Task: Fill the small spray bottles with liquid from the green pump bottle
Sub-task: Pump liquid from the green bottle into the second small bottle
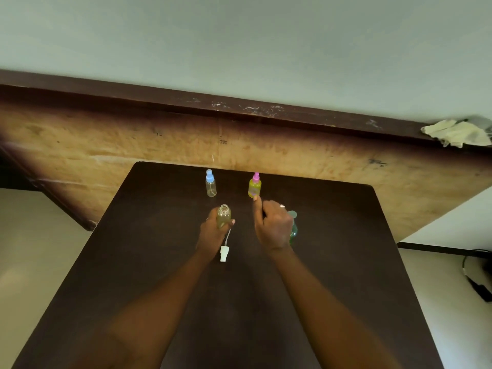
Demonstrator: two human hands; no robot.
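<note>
My left hand [213,230] grips a small uncapped spray bottle [223,215] holding yellowish liquid, upright over the dark table [165,262]. Its white spray cap [224,253] with tube lies on the table just behind that hand. My right hand [274,225] has curled fingers and one digit stretched toward the pink-capped bottle [254,186], which is full of yellow liquid. The green pump bottle [293,226] shows at the right edge of my right hand, mostly hidden by it, so I cannot see whether the fingers hold it. A blue-capped clear bottle [210,183] stands at the back left.
A large tan wooden panel [106,155] runs behind the table's far edge. A crumpled pale cloth [458,133] lies on its top rim at the far right. Cables and a dark adapter [482,288] lie on the floor to the right.
</note>
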